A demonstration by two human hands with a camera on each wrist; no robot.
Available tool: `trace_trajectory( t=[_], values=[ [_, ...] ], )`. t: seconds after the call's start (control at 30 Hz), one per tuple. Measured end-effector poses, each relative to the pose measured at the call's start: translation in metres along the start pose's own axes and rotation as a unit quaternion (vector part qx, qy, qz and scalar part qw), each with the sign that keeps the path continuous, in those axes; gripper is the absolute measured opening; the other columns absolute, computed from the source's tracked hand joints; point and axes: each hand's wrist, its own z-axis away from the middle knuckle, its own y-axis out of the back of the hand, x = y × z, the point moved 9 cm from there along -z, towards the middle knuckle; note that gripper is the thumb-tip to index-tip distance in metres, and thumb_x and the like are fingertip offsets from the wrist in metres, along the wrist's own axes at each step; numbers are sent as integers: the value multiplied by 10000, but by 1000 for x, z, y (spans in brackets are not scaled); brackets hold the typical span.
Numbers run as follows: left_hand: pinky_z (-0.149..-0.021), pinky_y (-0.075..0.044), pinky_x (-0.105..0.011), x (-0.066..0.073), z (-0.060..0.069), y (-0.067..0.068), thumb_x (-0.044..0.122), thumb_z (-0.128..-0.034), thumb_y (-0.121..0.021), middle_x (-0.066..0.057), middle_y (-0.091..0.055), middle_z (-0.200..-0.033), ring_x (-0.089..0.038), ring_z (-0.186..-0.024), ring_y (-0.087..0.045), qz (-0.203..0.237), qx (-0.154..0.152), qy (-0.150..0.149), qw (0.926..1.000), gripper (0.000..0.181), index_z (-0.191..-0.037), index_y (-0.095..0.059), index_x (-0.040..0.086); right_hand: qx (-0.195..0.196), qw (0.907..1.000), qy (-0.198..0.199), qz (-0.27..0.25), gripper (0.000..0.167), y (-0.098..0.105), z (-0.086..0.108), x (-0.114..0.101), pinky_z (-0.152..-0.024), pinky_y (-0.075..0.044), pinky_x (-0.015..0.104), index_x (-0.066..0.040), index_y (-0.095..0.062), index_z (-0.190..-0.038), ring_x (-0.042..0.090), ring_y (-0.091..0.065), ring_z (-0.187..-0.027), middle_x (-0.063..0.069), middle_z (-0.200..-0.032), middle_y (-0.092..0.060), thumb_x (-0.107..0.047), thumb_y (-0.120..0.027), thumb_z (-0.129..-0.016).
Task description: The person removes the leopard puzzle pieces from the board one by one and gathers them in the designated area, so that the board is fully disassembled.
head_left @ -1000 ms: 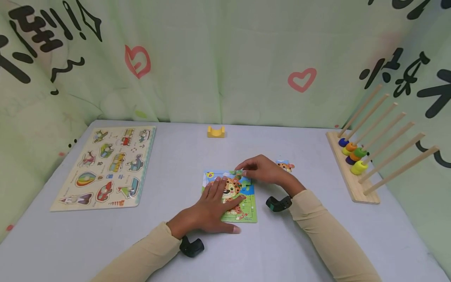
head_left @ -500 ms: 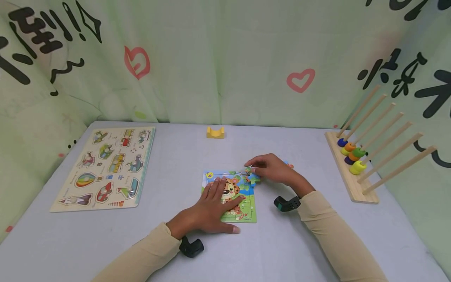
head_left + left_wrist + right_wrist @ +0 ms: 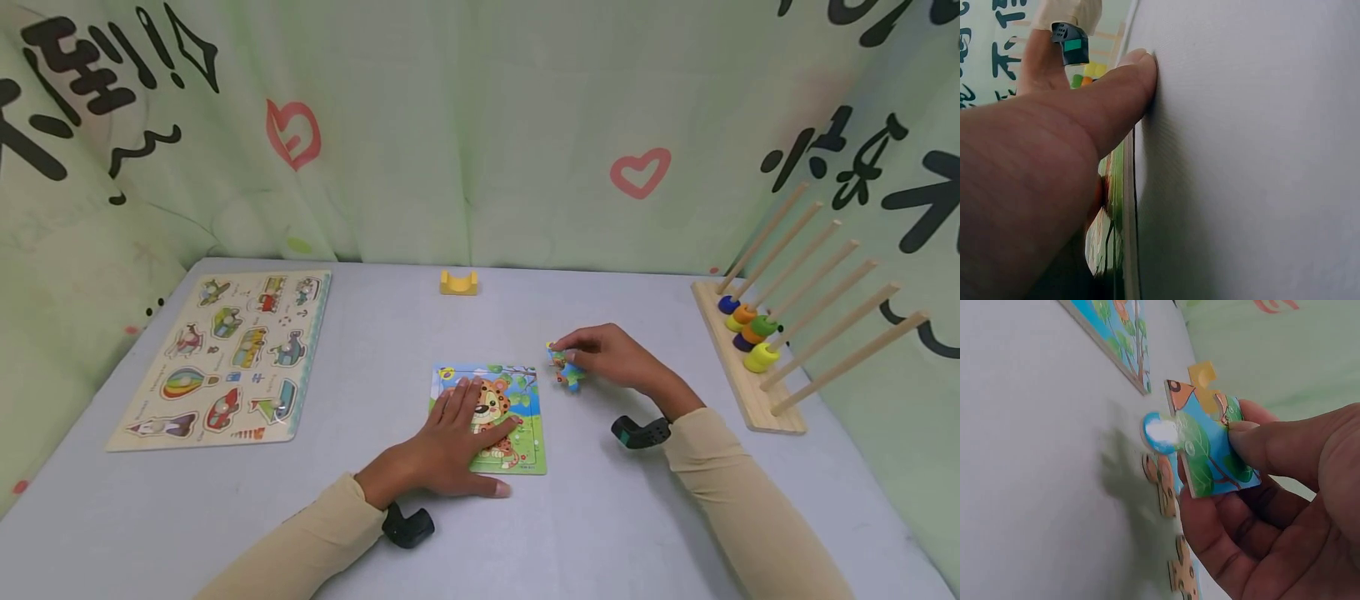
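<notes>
A small jigsaw puzzle (image 3: 534, 442) with a cartoon leopard lies flat in the middle of the table. My left hand (image 3: 446, 450) rests on its left part with fingers spread, covering some of the picture. In the left wrist view the left thumb (image 3: 1119, 87) lies past the puzzle's edge, against the tablecloth. Right of the puzzle, my right hand (image 3: 618, 362) pinches a puzzle piece (image 3: 1204, 447), blue with green leaves and an orange patch, between thumb and fingers above the table. Beyond it, two loose puzzle pieces show in the right wrist view, an upper piece (image 3: 1163, 481) and a lower piece (image 3: 1184, 572).
A wooden picture board (image 3: 225, 358) with vehicle shapes lies at the left. A wooden peg stand (image 3: 757, 375) with coloured beads is at the right. One yellow block (image 3: 459, 283) sits near the back edge, before a green curtain (image 3: 465, 125).
My right hand has moved right, away from the puzzle's upper right corner, carrying the puzzle piece off it. Now the hand hides the loose pieces from the head view. My left hand has stayed put.
</notes>
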Motion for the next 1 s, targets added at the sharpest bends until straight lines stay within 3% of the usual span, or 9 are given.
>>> trace_trajectory(
  t=[0.27,0.53,1.0],
  values=[
    [-1133,45,-527,3,2,2,668,-855,-572,-207,135,-1591,-375,-1440,165,-15,19,-37,10000,835,-1550,-234,352,195,9992,-294,202,265,23,14,19,-869,-467,395,-37,-690,-1190,277,-553,-1122,151,-1235,-635,-26,-515,-992],
    [-1133,52,-522,1,1,0,682,-852,-564,-205,144,-1590,-370,-1437,177,-43,24,-32,10000,841,-1550,-225,360,377,9964,-679,350,285,42,26,36,-806,-467,355,-24,-659,-1223,291,-531,-1040,196,-1282,-586,-21,-481,-1001],
    [-1133,51,-521,1,0,1,687,-850,-560,-197,149,-1591,-368,-1439,174,-23,35,-41,10000,839,-1549,-225,367,513,9897,-1259,449,286,67,38,69,-788,-476,336,-9,-637,-1241,321,-513,-1069,231,-1286,-563,-100,-523,-995]
  ],
)
